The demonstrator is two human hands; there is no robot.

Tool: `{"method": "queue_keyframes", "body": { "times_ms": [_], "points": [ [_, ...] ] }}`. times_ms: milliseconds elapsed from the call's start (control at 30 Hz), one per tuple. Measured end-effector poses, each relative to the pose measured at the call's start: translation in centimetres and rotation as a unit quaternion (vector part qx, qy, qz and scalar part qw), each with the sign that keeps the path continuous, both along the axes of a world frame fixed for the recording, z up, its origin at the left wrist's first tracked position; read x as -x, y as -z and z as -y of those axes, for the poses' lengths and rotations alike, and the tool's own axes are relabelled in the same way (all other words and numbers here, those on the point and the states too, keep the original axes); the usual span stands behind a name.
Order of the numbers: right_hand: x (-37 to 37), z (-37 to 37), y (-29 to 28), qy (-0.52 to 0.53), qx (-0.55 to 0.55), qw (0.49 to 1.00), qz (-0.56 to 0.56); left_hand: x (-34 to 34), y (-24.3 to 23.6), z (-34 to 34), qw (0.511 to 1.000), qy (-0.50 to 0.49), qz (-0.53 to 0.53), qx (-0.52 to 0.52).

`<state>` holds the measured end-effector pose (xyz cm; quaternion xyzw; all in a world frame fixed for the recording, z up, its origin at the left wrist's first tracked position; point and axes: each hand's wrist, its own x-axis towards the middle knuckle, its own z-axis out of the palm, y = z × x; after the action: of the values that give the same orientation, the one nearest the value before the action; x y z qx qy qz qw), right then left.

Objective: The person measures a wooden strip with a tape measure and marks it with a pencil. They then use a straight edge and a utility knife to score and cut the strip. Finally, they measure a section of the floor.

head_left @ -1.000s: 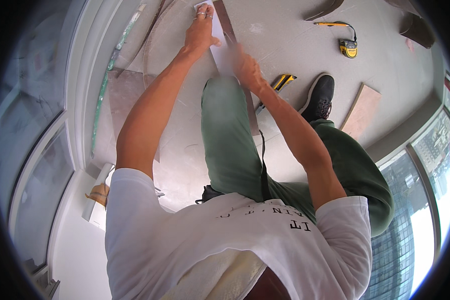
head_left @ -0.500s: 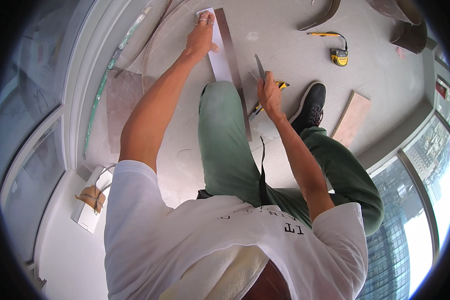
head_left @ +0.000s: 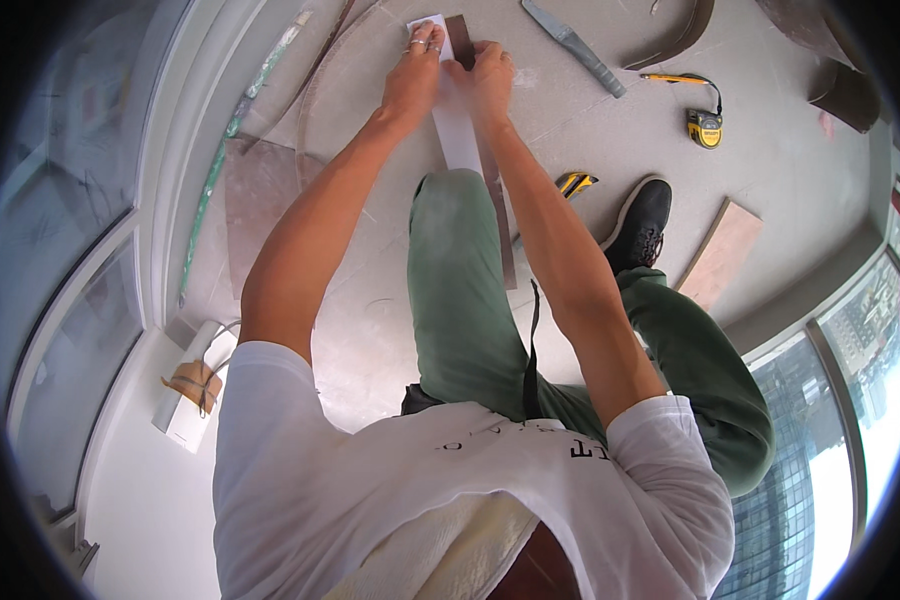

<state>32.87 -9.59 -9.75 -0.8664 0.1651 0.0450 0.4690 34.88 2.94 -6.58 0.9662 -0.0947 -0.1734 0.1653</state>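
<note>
A long white strip (head_left: 457, 145) lies lengthwise ahead of my knee, beside a narrow dark brown strip (head_left: 460, 38). My left hand (head_left: 413, 85) is closed at the far end of the white strip, its fingers curled over that end. Alongside it, my right hand (head_left: 490, 82) grips the brown strip from the right, thumb reaching across to the white one. The two hands nearly touch, and the undersides of the strips are hidden. A grey knife-like tool (head_left: 578, 52) rests on the floor to the right of my right hand.
A yellow tape measure (head_left: 704, 128) and an orange pencil (head_left: 670, 78) lie at the right. Near my black shoe (head_left: 642, 222) is a yellow-and-black utility knife (head_left: 576, 184), partly behind my forearm. A pinkish board (head_left: 720, 252) lies farther right; curved brown strips (head_left: 678, 40) are beyond.
My right hand has put the knife-like tool on the floor and moved left and forward to the strips. My left hand stays at the white strip's far end.
</note>
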Motion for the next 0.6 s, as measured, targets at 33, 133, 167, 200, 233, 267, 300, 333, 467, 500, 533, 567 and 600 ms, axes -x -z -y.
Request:
{"method": "queue_keyframes", "body": {
  "times_ms": [33, 133, 167, 200, 233, 267, 300, 333, 467, 500, 533, 567, 600],
  "points": [
    [-0.2, -0.1, 0.4, 0.001, 0.015, 1.0, -0.014, -0.2, -0.8, 0.3, 1.0, -0.012, -0.026, 0.01],
    [-0.8, -0.7, 1.0, 0.029, 0.012, 0.999, -0.009, -0.2, -1.5, 0.5, 1.0, -0.015, -0.022, 0.01],
    [-0.8, -0.9, 1.2, 0.043, 0.001, 0.999, -0.006, -0.3, -1.6, 0.5, 0.999, -0.014, -0.029, 0.011],
    [-0.8, -1.0, 1.3, 0.057, -0.01, 0.998, -0.004, -0.3, -1.8, 0.6, 0.999, -0.014, -0.036, 0.012],
    [-0.8, -1.1, 1.5, 0.055, -0.013, 0.998, 0.003, -0.4, -1.9, 0.7, 0.999, -0.013, -0.043, 0.013],
    [-0.9, -1.2, 1.4, 0.052, -0.017, 0.998, 0.01, -0.3, -1.4, 0.4, 1.0, -0.006, -0.023, 0.013],
    [-0.9, -1.3, 1.2, 0.048, -0.021, 0.998, 0.017, -0.2, -1.0, 0.1, 1.0, 0.0, -0.003, 0.014],
    [-0.9, -1.5, 1.1, 0.05, -0.024, 0.998, 0.02, 0.0, -0.5, -0.2, 1.0, 0.007, 0.017, 0.014],
    [-0.7, -1.6, 1.3, 0.073, -0.035, 0.996, 0.033, -0.1, -1.0, 0.3, 1.0, 0.009, 0.008, 0.018],
    [-0.6, -1.7, 1.3, 0.081, -0.041, 0.995, 0.037, -0.1, -0.7, 0.2, 1.0, 0.013, 0.018, 0.02],
    [-0.5, -1.8, 1.4, 0.082, -0.042, 0.995, 0.041, 0.0, -0.5, 0.2, 0.999, 0.017, 0.028, 0.023],
    [-0.6, -1.8, 1.3, 0.083, -0.044, 0.995, 0.046, -0.1, -0.3, 0.1, 0.999, 0.017, 0.031, 0.015],
    [-0.7, -1.8, 1.2, 0.083, -0.046, 0.994, 0.051, -0.1, -0.2, 0.1, 0.999, 0.017, 0.035, 0.008]
  ]
}}
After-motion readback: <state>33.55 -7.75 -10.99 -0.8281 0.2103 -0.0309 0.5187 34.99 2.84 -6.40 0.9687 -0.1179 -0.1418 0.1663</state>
